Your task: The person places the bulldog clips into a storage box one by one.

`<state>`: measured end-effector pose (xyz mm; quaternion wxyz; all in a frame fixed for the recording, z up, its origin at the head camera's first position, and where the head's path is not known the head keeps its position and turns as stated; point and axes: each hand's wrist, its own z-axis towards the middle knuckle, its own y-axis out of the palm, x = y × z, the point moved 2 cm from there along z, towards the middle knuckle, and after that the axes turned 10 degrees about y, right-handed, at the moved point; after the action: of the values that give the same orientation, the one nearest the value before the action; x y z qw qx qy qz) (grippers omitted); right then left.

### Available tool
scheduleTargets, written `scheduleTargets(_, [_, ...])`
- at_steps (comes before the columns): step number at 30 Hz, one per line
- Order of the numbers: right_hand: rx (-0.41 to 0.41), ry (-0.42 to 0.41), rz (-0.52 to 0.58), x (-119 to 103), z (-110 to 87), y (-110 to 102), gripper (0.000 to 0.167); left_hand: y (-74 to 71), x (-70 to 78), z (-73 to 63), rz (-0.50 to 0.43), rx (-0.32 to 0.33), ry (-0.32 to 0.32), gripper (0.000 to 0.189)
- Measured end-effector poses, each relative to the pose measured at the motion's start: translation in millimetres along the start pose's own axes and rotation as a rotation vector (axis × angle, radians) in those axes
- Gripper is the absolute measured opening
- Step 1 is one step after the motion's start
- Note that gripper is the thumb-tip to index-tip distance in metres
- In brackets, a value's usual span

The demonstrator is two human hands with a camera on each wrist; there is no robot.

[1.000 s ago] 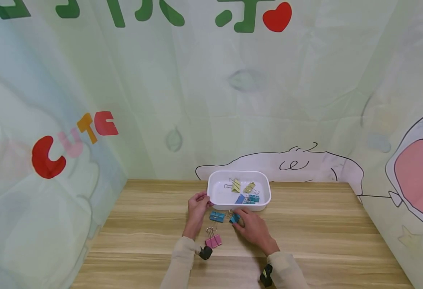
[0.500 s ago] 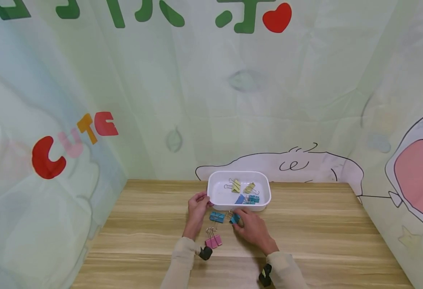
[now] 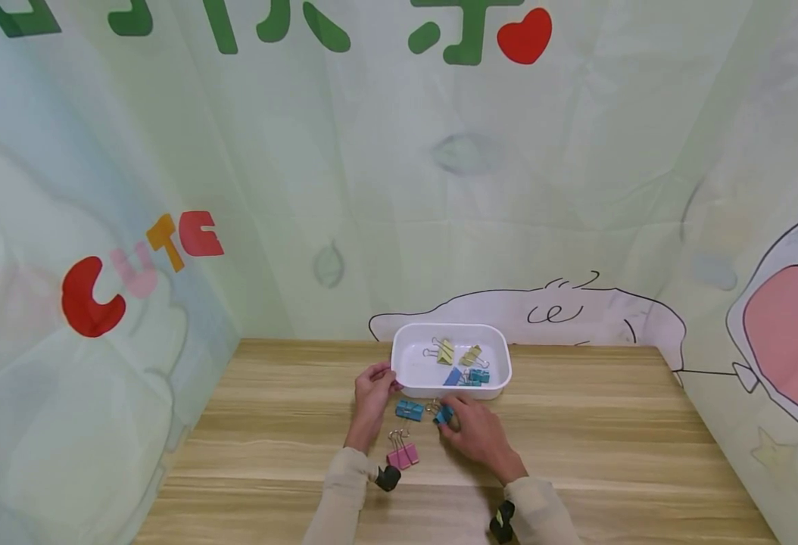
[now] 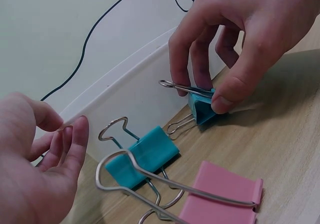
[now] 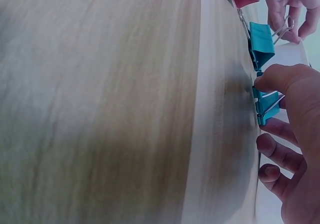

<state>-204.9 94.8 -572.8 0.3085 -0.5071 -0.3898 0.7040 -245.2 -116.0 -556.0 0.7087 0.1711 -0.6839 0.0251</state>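
Note:
A teal binder clip (image 3: pixel 444 415) lies on the table before the white bin (image 3: pixel 440 393), pinched between the thumb and fingers of my right hand (image 3: pixel 479 433). In the left wrist view that binder clip (image 4: pixel 201 109) rests on its side, its wire handles spread. My left hand (image 3: pixel 372 395) pinches the bin's near left corner by the rim. Between the hands sits a second teal binder clip (image 3: pixel 409 410), touched by neither. Closer to me is a larger pink binder clip (image 3: pixel 403 456), handles pointing toward the bin.
Inside the bin are two yellow binder clips, one being this yellow clip (image 3: pixel 444 351), plus a blue clip (image 3: pixel 453 375) and teal clips (image 3: pixel 479 375) by the near wall. A printed cloth backdrop (image 3: pixel 399 227) rises behind the wooden table (image 3: pixel 610 439).

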Motion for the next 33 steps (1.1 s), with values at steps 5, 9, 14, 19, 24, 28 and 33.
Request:
scheduleTargets(5, [0.008, -0.005, -0.009, 0, -0.1, -2, 0.042, 0.0, -0.8, 0.1, 0.003, -0.001, 0.005, 0.032])
scheduleTargets(9, [0.024, -0.02, -0.013, -1, 0.0, -4, 0.041, 0.2, -0.9, -0.3, -0.001, -0.001, 0.002, 0.032])
scheduleTargets(14, [0.035, -0.045, -0.02, -4, 0.7, -8, 0.041, 0.8, 0.3, -1.0, -0.01, -0.002, -0.001, 0.032])
scheduleTargets(19, [0.048, -0.086, -0.031, -8, 2.0, -12, 0.042, 0.3, 0.3, -0.7, -0.011, 0.002, -0.012, 0.031])
scheduleTargets(24, [0.081, -0.128, -0.05, -15, 3.3, -17, 0.041, 0.1, -0.7, -0.1, -0.003, -0.001, -0.006, 0.032])
scheduleTargets(28, [0.08, -0.14, -0.056, -19, 4.4, -19, 0.042, -0.1, -1.5, 0.0, -0.002, -0.006, -0.003, 0.032])
scheduleTargets(33, [0.077, -0.146, -0.041, -24, 6.8, -25, 0.042, -0.3, -0.7, -0.6, 0.002, -0.003, -0.01, 0.032])
